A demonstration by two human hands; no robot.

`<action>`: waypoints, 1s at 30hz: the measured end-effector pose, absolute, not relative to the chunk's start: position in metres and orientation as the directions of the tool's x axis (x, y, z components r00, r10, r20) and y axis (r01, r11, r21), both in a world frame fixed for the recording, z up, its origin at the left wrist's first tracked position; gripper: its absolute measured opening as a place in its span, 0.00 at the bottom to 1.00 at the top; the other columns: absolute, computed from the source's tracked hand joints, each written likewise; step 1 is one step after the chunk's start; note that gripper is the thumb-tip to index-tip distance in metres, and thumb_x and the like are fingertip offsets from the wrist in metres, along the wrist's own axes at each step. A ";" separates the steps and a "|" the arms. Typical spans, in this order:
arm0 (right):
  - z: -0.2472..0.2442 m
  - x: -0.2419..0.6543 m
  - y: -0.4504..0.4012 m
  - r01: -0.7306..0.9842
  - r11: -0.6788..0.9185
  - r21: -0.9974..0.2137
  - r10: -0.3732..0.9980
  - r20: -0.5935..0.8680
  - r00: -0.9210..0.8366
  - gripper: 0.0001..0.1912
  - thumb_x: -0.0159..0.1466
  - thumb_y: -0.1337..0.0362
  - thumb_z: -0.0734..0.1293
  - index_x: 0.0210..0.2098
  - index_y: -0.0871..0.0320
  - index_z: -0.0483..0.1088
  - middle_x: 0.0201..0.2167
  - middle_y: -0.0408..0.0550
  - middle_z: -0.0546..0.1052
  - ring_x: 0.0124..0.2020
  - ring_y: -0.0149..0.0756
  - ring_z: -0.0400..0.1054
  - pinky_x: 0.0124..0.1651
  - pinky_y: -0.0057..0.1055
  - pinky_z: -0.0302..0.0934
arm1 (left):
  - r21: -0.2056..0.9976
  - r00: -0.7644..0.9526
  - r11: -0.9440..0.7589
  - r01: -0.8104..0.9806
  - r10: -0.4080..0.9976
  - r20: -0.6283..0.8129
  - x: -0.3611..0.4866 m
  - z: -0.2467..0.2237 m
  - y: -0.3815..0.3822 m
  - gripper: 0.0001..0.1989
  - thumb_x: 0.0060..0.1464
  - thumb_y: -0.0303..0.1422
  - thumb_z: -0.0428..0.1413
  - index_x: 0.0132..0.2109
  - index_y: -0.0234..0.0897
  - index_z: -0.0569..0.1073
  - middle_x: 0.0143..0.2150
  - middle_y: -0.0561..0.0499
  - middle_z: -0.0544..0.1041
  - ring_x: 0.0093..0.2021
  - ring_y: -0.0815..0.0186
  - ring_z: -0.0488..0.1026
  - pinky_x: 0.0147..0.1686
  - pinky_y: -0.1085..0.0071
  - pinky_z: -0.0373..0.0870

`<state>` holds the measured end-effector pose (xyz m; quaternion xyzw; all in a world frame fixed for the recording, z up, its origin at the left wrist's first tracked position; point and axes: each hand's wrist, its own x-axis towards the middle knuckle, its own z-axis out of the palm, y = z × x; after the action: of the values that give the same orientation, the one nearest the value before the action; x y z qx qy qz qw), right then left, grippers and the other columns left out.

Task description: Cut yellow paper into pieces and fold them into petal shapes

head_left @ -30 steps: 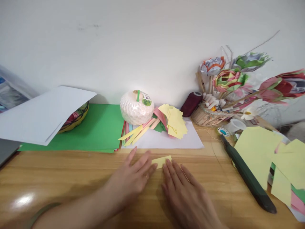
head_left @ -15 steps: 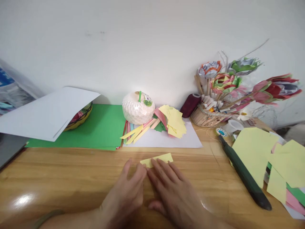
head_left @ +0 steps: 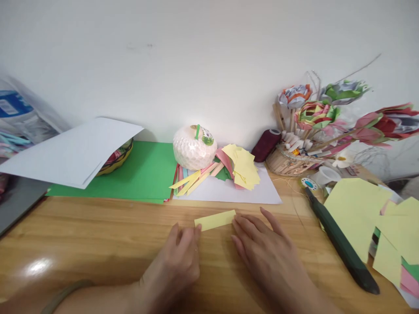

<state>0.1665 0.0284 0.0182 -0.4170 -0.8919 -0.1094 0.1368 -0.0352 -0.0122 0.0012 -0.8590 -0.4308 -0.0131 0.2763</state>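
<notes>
A narrow yellow paper strip [head_left: 215, 220], seemingly folded, lies on the wooden table in front of me, slightly slanted. My left hand [head_left: 178, 255] is at its near left corner, fingers curled in and a fingertip pressing that corner; the grip's underside is hidden. At the opposite end, my right hand [head_left: 266, 246] lies with fingers stretched out, fingertips touching the strip's right edge. Beyond the strip, yellow paper pieces [head_left: 244, 168] and thin paper strips [head_left: 186, 183] rest on a white sheet [head_left: 265, 192].
A dark green cutting tool [head_left: 342, 244] lies at right beside large yellow paper cutouts [head_left: 356, 205]. Behind are a basket [head_left: 284, 161] of paper flowers, a maroon thread spool [head_left: 266, 144] and a wrapped white coconut [head_left: 194, 150]. Green sheets [head_left: 147, 170] and white sheets [head_left: 75, 150] sit left.
My right hand has slid rightward along the strip to its right end, uncovering the middle. My left hand stays at the left corner. The view has shifted slightly.
</notes>
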 end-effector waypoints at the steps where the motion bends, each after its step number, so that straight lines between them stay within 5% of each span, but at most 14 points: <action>1: 0.018 0.167 0.028 0.772 0.628 0.102 0.710 0.333 -0.621 0.17 0.66 0.69 0.54 0.38 0.62 0.74 0.38 0.49 0.77 0.42 0.38 0.69 0.58 0.43 0.47 | -0.473 0.629 -0.475 0.742 0.737 0.246 -0.035 0.003 -0.013 0.18 0.48 0.29 0.53 0.47 0.27 0.75 0.34 0.42 0.77 0.35 0.59 0.66 0.41 0.59 0.65; 8: 0.018 0.176 0.034 0.790 0.553 0.266 0.768 0.206 -0.607 0.11 0.63 0.70 0.59 0.32 0.63 0.73 0.34 0.55 0.76 0.36 0.44 0.70 0.40 0.40 0.61 | -0.500 0.635 -0.458 0.736 0.723 0.273 -0.035 -0.003 -0.018 0.18 0.48 0.27 0.51 0.46 0.26 0.76 0.38 0.41 0.77 0.38 0.58 0.67 0.42 0.61 0.64; 13: 0.017 0.181 0.044 0.835 0.534 0.134 0.812 0.195 -0.550 0.09 0.64 0.68 0.59 0.33 0.57 0.70 0.26 0.45 0.71 0.29 0.38 0.67 0.30 0.34 0.58 | -0.476 0.672 -0.494 0.728 0.653 0.349 -0.033 -0.012 -0.015 0.16 0.47 0.28 0.52 0.40 0.23 0.77 0.39 0.37 0.77 0.40 0.55 0.68 0.41 0.60 0.64; 18: 0.007 0.185 0.059 0.876 0.474 -0.095 0.870 0.202 -0.449 0.12 0.63 0.61 0.60 0.45 0.58 0.67 0.37 0.50 0.72 0.40 0.42 0.66 0.37 0.37 0.62 | -0.457 0.693 -0.528 0.716 0.619 0.370 -0.035 -0.005 -0.009 0.15 0.48 0.25 0.50 0.40 0.22 0.76 0.36 0.38 0.77 0.38 0.57 0.70 0.39 0.62 0.65; 23: 0.005 0.185 0.062 0.819 0.472 -0.326 0.881 0.129 -0.456 0.02 0.62 0.66 0.62 0.33 0.56 0.64 0.35 0.48 0.70 0.39 0.39 0.65 0.38 0.36 0.62 | -0.219 0.645 -0.610 0.762 0.685 0.338 -0.036 0.001 0.004 0.10 0.48 0.22 0.51 0.38 0.30 0.74 0.29 0.47 0.74 0.28 0.63 0.69 0.27 0.68 0.66; 26: 0.007 0.180 0.055 0.746 0.477 -0.465 0.872 0.141 -0.469 0.06 0.61 0.69 0.62 0.28 0.56 0.60 0.33 0.45 0.69 0.34 0.34 0.65 0.34 0.32 0.61 | -0.067 0.602 -0.615 0.786 0.737 0.308 -0.035 0.003 0.012 0.17 0.50 0.23 0.50 0.49 0.31 0.69 0.33 0.48 0.74 0.29 0.63 0.70 0.25 0.69 0.67; 30: 0.007 0.169 0.043 0.582 0.584 -0.566 0.794 0.249 -0.554 0.08 0.61 0.70 0.62 0.26 0.56 0.60 0.42 0.49 0.68 0.42 0.35 0.65 0.41 0.32 0.62 | 0.145 0.582 -0.609 0.780 0.791 0.191 -0.034 0.008 0.016 0.26 0.56 0.27 0.48 0.61 0.32 0.55 0.38 0.48 0.75 0.36 0.60 0.72 0.32 0.65 0.71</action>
<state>0.1693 0.0428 0.0066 -0.4025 -0.8551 0.2147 0.2466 -0.0337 0.0157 0.0083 -0.8890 -0.4416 -0.1188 -0.0223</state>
